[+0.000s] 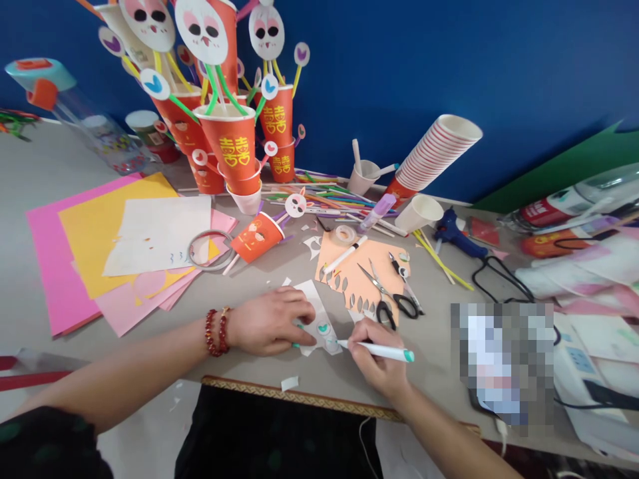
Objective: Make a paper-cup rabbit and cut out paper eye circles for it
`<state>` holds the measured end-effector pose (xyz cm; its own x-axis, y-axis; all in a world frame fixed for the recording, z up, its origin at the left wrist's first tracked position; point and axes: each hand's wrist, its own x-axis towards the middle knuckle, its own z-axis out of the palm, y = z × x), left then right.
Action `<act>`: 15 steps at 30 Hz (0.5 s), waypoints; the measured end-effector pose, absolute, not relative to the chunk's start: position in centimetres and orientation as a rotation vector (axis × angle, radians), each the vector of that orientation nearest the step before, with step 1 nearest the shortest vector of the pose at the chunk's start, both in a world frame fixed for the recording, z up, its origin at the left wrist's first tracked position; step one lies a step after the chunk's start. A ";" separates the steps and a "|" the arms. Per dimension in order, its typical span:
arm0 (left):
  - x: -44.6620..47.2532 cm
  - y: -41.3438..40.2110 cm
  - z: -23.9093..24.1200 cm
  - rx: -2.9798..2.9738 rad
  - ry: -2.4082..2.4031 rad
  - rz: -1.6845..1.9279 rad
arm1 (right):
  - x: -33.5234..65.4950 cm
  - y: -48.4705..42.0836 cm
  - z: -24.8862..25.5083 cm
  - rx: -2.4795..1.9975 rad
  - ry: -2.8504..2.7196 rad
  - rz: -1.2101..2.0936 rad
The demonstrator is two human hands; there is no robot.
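Note:
My right hand (377, 359) grips a white marker (382, 350) with a teal end, its tip touching a small strip of white paper (314, 303). Teal heart-like marks in circles (323, 328) are drawn on the strip. My left hand (274, 322), with a red bead bracelet at the wrist, rests on the strip's left side, thumb and forefinger apart. Small teal bits show by its fingertips; I cannot make out what they are. Black-handled scissors (384, 289) lie open on a cut peach sheet (332, 253) beyond my right hand.
Decorated red paper cups (234, 153) stand stacked at the back left. Coloured paper sheets (80, 239) and a tape ring (191, 250) lie left. A leaning cup stack (429, 156), a blue glue gun (454, 233) with its cord, and a bottle (559, 203) are on the right.

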<state>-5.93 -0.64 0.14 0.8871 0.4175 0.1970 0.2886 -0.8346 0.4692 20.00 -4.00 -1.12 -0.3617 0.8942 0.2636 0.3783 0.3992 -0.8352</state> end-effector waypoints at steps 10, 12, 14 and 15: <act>-5.9 -0.6 0.2 2.623 0.521 0.423 | 19.6 -3.9 -0.8 -1.174 -1.911 0.904; -5.9 -0.6 0.1 2.619 0.522 0.421 | 19.6 -4.0 -0.8 -1.179 -1.914 0.910; -5.9 -0.6 0.1 2.615 0.524 0.410 | 19.6 -4.0 -0.9 -1.179 -1.919 0.911; -5.9 -0.6 0.0 2.612 0.524 0.407 | 19.6 -4.0 -0.9 -1.181 -1.921 0.910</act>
<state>-5.95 -0.57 0.04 0.8848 0.4235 0.1943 0.2929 -0.8299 0.4749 19.59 -3.96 -0.90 -0.3437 0.9186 0.1952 0.4304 0.3389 -0.8366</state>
